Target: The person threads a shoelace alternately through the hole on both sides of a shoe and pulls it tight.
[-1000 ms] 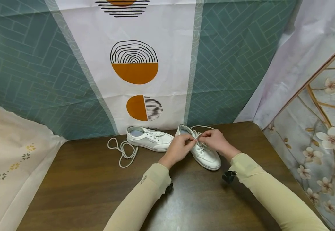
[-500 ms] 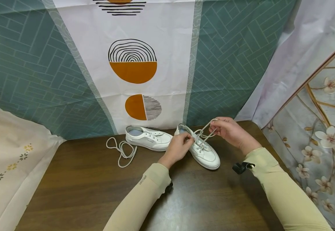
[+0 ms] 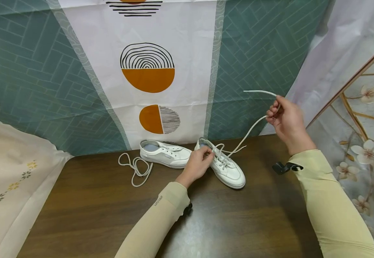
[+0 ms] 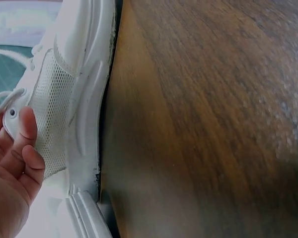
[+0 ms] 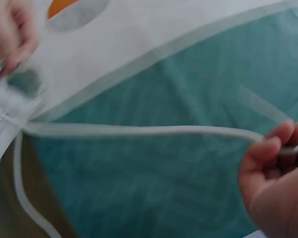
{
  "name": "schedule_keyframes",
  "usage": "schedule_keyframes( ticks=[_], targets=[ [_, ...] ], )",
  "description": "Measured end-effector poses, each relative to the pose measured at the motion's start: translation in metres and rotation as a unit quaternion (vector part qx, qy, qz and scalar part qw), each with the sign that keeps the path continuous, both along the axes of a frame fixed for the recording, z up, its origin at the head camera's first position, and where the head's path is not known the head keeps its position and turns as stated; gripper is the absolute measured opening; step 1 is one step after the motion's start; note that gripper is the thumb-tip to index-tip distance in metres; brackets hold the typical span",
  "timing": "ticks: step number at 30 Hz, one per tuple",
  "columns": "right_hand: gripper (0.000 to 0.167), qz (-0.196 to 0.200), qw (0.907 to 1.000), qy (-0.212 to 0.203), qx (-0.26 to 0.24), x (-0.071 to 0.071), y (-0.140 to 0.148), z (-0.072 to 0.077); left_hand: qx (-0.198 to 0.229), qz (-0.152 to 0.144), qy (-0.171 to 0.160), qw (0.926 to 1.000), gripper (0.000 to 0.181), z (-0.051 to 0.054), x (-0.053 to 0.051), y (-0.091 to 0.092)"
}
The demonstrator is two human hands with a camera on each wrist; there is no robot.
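The white lace (image 5: 179,130) runs up from the eyelets of the right-hand shoe (image 3: 230,175) to the right hand (image 3: 290,123), which grips it high, its tip hanging free. The left hand (image 3: 198,163) curls its fingers beside those eyelets; whether they pinch anything I can't tell. The other shoe (image 3: 167,156) sits near, on the brown table (image 3: 93,211).

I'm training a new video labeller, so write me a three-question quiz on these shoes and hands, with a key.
1. How many shoes sit on the table?
2. True or false: in the head view, a looped lace lies by the heel of the shoe on the left.
3. Which hand holds the raised lace: A left, B right, C neither?

Key: 1. Two. 2. True. 3. B, the right hand.
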State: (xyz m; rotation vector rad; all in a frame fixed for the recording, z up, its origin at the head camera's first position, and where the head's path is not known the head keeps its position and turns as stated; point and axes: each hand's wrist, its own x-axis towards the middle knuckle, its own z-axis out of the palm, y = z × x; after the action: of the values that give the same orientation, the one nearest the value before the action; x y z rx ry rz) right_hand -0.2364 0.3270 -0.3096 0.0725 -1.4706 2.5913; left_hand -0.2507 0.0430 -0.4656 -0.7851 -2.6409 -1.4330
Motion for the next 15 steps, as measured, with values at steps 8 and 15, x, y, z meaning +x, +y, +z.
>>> schedule_keyframes(
  ticks=[8, 15],
  targets=[
    [0.059, -0.112, 0.8395, -0.193, 0.496, -0.018, 0.005, -0.071, 0.034, -0.04, -0.007, 0.9986, 0.019, -0.002, 0.0, -0.003],
    [0.047, -0.019, 0.7489, -0.153, 0.644, -0.019, -0.036, -0.104, 0.047, -0.088, 0.009, 0.995, 0.01, 0.001, -0.001, -0.008]
  ],
)
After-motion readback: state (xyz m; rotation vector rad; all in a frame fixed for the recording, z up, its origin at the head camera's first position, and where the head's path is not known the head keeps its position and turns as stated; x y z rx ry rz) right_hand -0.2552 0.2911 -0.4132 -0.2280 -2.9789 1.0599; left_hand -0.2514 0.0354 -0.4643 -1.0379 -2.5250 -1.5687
